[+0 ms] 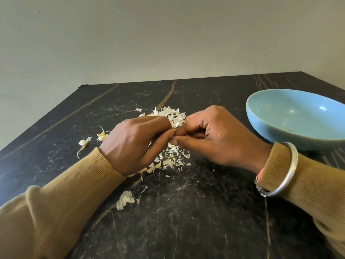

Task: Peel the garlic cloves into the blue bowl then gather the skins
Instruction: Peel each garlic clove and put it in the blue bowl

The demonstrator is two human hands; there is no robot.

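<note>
My left hand point(136, 143) and my right hand point(211, 139) meet fingertip to fingertip above the middle of the black table, fingers pinched together on something small that the fingers hide, probably a garlic clove. A heap of white garlic skins point(173, 116) lies just behind the hands, and more skin flakes point(171, 159) are scattered under them. Unpeeled cloves point(101, 136) lie to the left of my left hand. The blue bowl point(276, 135) stands at the right, with only a tiny speck visible inside.
A loose clump of skin point(125, 200) lies nearer to me, left of centre. The black marble table point(186, 221) ends at a pale wall point(168, 43) behind. A metal bangle point(291, 165) sits on my right wrist, close to the bowl's near rim.
</note>
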